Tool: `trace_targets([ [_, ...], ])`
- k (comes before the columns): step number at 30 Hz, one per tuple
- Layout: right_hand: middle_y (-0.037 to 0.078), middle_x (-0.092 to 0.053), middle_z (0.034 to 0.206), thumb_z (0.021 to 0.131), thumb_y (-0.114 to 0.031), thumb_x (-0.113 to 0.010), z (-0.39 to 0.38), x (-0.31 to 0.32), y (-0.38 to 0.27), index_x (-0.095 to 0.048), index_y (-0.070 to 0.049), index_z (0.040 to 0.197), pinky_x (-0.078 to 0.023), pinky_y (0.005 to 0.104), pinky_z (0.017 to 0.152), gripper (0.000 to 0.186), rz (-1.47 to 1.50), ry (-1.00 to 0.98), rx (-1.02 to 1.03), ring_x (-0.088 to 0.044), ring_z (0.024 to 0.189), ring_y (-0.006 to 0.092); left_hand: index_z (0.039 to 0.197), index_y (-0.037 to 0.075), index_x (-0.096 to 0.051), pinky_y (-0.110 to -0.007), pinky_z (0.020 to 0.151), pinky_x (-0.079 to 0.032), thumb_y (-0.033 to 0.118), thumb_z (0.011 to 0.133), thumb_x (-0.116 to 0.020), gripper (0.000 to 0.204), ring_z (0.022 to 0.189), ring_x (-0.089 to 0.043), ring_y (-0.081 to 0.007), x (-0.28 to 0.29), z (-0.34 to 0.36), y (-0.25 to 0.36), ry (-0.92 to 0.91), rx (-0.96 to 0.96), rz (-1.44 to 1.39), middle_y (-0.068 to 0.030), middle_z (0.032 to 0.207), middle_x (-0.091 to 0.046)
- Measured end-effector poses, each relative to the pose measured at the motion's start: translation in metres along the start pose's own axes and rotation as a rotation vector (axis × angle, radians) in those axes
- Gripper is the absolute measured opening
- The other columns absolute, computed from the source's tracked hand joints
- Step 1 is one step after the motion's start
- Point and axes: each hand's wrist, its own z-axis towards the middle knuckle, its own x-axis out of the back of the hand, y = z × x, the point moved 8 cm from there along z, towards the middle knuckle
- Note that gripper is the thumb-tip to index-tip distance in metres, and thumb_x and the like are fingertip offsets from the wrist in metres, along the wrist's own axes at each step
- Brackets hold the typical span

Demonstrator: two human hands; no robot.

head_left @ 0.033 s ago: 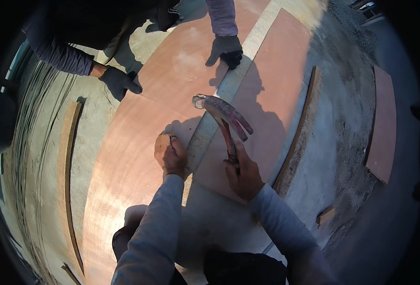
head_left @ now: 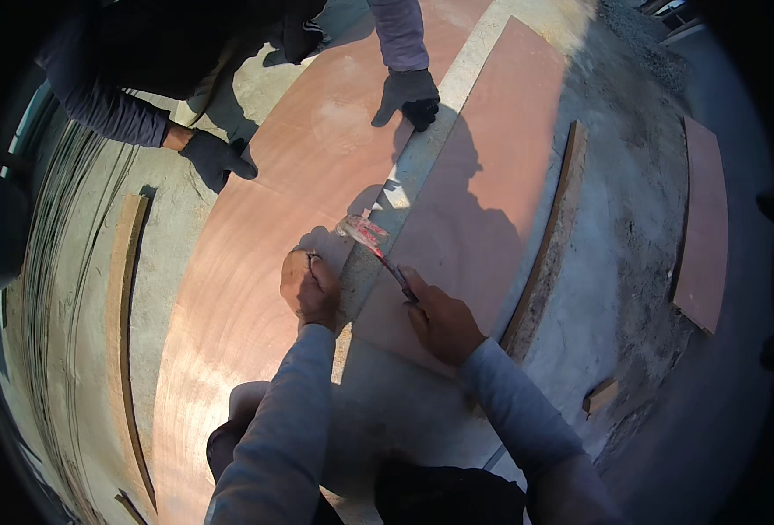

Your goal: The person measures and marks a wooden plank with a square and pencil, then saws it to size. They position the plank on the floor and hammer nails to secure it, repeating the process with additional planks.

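Note:
My right hand (head_left: pixel 444 317) grips the handle of a claw hammer (head_left: pixel 368 234), whose worn head shows red paint. The hammer head is over the right edge of a large reddish plywood sheet (head_left: pixel 256 254), just beyond my left hand; whether it touches the wood I cannot tell. My left hand (head_left: pixel 309 287) is closed in a fist on that sheet near the same edge, and whatever its fingers hold is hidden. Across from me, a co-worker's gloved hand (head_left: pixel 410 96) presses on the sheet's right edge, while the other gloved hand (head_left: pixel 215 159) is at its left edge.
Right of a narrow gap lies a second plywood sheet (head_left: pixel 492 166). Timber lengths lie on the concrete to the left (head_left: pixel 123 306) and right (head_left: pixel 552 254). A small wood block (head_left: pixel 600 396) and another plywood piece (head_left: pixel 702 227) are farther right. Thin rods (head_left: pixel 50 254) line the far left.
The hammer has swung down and left, its head dropping from a raised position toward the sheet's edge. My left hand and the co-worker's hands stay nearly in place.

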Motion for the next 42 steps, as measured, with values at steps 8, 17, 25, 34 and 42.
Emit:
trace_targets([
  [8,0.018,-0.065,0.097,0.096,-0.016,-0.062,-0.149,-0.046,0.081,-0.041,-0.003,0.144,-0.052,0.0377,0.08,0.054,0.307,0.077,-0.63,-0.068,0.085,0.0287,0.081,0.002,-0.058,-0.045,0.067,-0.048,0.014,0.088,-0.047,0.018,0.076,-0.06,-0.0381,-0.012,0.005,-0.001,-0.061,-0.042,0.044,-0.0181,0.082,-0.061],
  [17,0.024,-0.066,0.102,0.094,-0.022,-0.062,-0.247,-0.078,0.085,-0.041,0.003,0.143,-0.052,0.0415,0.082,0.058,0.385,0.111,-0.755,-0.068,0.091,0.0355,0.095,-0.001,-0.072,-0.026,0.076,-0.045,0.003,0.09,-0.055,0.019,0.082,-0.056,-0.0168,0.007,0.007,-0.007,-0.248,-0.047,-0.296,-0.0067,0.091,-0.058],
  [25,0.025,-0.058,0.118,0.09,-0.021,-0.065,-0.27,-0.086,0.086,-0.038,0.0,0.145,-0.051,0.0482,0.091,0.065,-0.123,-0.081,-0.719,-0.061,0.103,0.0445,0.098,-0.001,-0.072,-0.028,0.071,-0.047,-0.002,0.086,-0.062,0.016,0.076,-0.058,-0.0167,0.067,-0.081,0.035,-0.648,-0.102,-0.29,-0.0077,0.085,-0.058],
  [34,0.018,-0.062,0.112,0.088,-0.004,-0.067,-0.381,-0.089,0.022,-0.06,0.002,0.122,-0.053,0.036,0.083,0.035,0.029,0.558,-0.593,-0.066,0.094,0.0286,0.092,0.0,-0.061,-0.045,0.074,-0.05,0.007,0.079,-0.069,0.017,0.081,-0.065,-0.0385,0.125,-0.226,-0.003,-0.95,-0.026,0.084,-0.0195,0.086,-0.066],
  [42,0.02,-0.065,0.108,0.09,-0.011,-0.064,-0.648,-0.144,0.03,-0.063,0.0,0.115,-0.053,0.0418,0.089,0.027,-0.12,0.728,-1.35,-0.065,0.1,0.0356,0.086,-0.008,-0.059,-0.036,0.069,-0.049,0.006,0.082,-0.059,0.014,0.067,-0.057,-0.0209,0.132,-0.246,-0.034,-1.016,0.032,-0.033,-0.0177,0.074,-0.064],
])
